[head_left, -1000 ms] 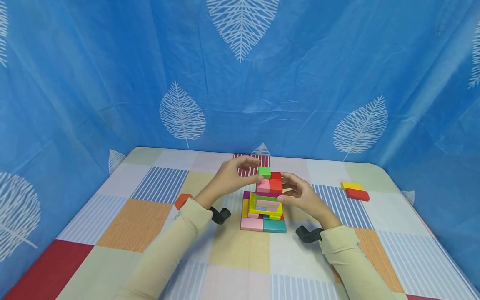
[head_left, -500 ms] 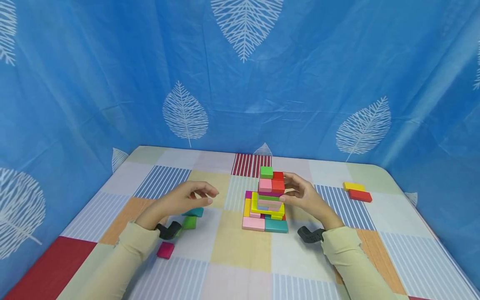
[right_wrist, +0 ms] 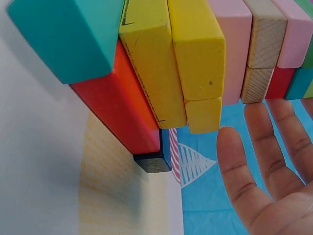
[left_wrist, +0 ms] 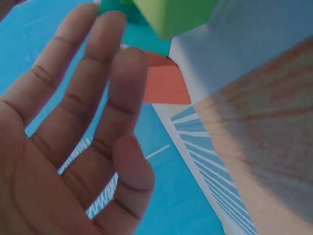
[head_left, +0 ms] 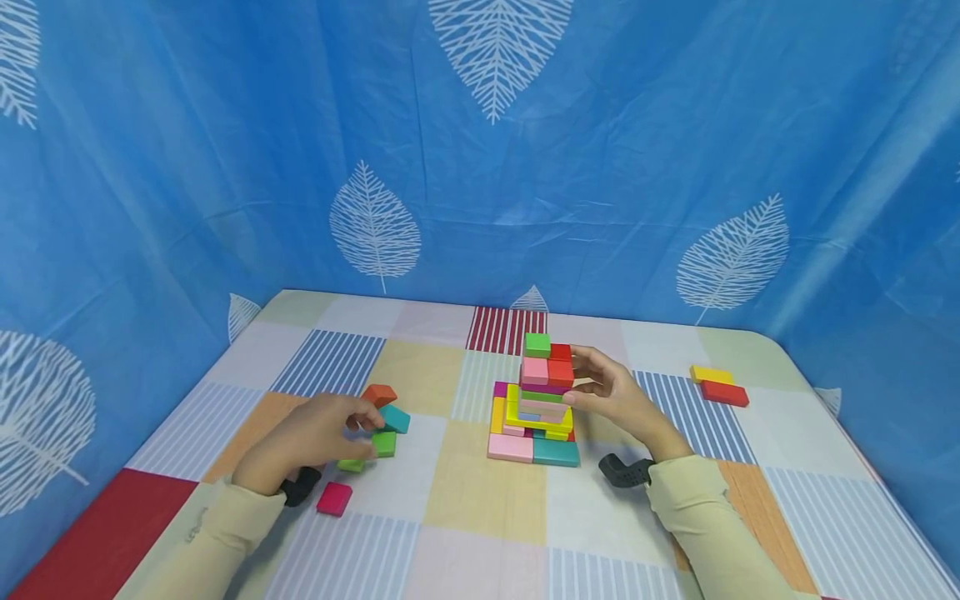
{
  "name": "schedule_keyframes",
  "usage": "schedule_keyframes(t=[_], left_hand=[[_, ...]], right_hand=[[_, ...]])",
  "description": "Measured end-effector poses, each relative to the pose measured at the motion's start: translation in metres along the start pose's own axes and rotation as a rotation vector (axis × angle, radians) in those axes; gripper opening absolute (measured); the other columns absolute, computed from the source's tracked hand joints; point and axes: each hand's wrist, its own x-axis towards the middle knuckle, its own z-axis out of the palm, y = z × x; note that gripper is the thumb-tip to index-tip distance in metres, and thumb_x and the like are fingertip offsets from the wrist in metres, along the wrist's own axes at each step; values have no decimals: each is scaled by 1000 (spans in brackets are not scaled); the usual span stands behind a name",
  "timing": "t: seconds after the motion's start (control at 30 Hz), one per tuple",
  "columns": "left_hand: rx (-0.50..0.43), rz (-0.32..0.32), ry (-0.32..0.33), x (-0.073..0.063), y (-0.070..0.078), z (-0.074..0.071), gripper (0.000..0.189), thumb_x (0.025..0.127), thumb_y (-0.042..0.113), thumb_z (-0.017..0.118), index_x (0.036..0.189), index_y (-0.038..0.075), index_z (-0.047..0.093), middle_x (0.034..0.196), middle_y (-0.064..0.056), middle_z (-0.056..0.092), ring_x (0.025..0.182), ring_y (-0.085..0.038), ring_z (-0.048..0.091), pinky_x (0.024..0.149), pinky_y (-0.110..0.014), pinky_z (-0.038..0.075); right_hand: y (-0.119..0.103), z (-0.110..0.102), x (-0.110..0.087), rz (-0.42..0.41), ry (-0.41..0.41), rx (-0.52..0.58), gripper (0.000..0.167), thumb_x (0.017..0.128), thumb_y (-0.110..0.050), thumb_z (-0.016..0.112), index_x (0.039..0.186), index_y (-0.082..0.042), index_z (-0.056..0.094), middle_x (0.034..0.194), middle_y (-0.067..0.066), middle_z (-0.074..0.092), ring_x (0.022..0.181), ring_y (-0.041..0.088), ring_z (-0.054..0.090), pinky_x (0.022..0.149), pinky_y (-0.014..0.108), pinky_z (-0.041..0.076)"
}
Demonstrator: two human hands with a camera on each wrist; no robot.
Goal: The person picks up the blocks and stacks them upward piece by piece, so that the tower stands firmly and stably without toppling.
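A stepped tower of coloured wooden blocks (head_left: 542,408) stands mid-table, topped by a green block (head_left: 537,345). Beside its right side is my right hand (head_left: 617,402), fingers fairly straight; in the right wrist view the fingertips (right_wrist: 257,115) lie against or very near the upper layers. My left hand (head_left: 318,433) hovers over loose blocks at the left, fingers slightly bent with nothing between them. Around it are an orange block (head_left: 379,395), a teal block (head_left: 394,419), a green block (head_left: 385,444), another green block (head_left: 351,465) partly hidden, and a magenta block (head_left: 334,499).
A yellow block (head_left: 712,375) and a red block (head_left: 724,393) lie together at the far right of the table. Patchwork cloth (head_left: 480,500) covers the tabletop. A blue leaf-print curtain (head_left: 600,167) hangs behind and at both sides.
My left hand has left the tower's top and moved left and down to the loose blocks. The green block stays on the tower. My right hand keeps its place beside the tower.
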Motion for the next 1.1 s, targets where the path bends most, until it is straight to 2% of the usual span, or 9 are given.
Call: schedule_keyframes(t=[0.17,0.27,0.33,0.47,0.57,0.7,0.8,0.9,1.1], left_hand=[[74,-48,31,2,5,9,28,79,18,97,99,18,78,96,11,72,86,-11,61,76,-38,54],[105,-49,40,3,9,10,27,78,16,97,96,18,78,91,10,70,81,-11,59,70,-35,53],[100,-27,45,4,12,9,25,78,16,95,96,19,78,90,11,69,81,-11,58,68,-33,52],[66,92,90,14,21,2,22,81,16,90,100,18,78,89,10,69,82,-15,61,69,-30,52],[42,198,157,29,36,-7,22,83,16,88,103,16,79,93,9,72,85,-19,63,73,-33,53],[-26,317,244,55,66,-20,22,85,15,86,106,13,81,101,6,76,91,-19,62,80,-40,55],[-89,387,287,77,90,-28,23,86,15,85,108,9,81,102,2,76,93,-19,61,83,-41,53],[-131,408,289,99,109,-32,26,88,17,84,112,8,81,103,-1,75,94,-21,59,83,-40,51],[-150,396,201,137,141,-27,34,91,21,84,122,8,81,107,-1,78,96,-25,60,81,-35,51]], right_hand=[[1,0,0,-3,0,4,69,98,-8,76,156,10,44,138,33,59,116,26,63,96,24,57],[0,0,0,-7,0,1,70,97,-8,76,156,10,44,138,33,59,117,28,63,96,25,57],[0,0,0,-4,2,-2,70,97,-8,77,156,9,44,138,32,59,118,32,62,96,25,57],[-1,0,0,3,3,-6,71,97,-9,77,157,8,44,139,32,59,120,38,60,97,25,57],[0,0,0,1,3,-5,70,97,-10,77,157,8,44,138,31,60,120,38,61,97,25,57],[1,0,0,-8,-3,5,69,97,-9,77,156,9,45,138,31,60,119,32,61,97,25,56],[2,0,0,-15,-4,10,68,98,-9,77,156,8,45,139,31,60,119,27,62,98,25,56],[3,0,-1,-17,-4,11,69,98,-11,77,156,8,45,139,30,60,119,24,62,98,26,56],[3,0,-1,-34,-12,18,66,98,-10,76,155,8,46,137,27,61,119,21,63,99,26,56]])
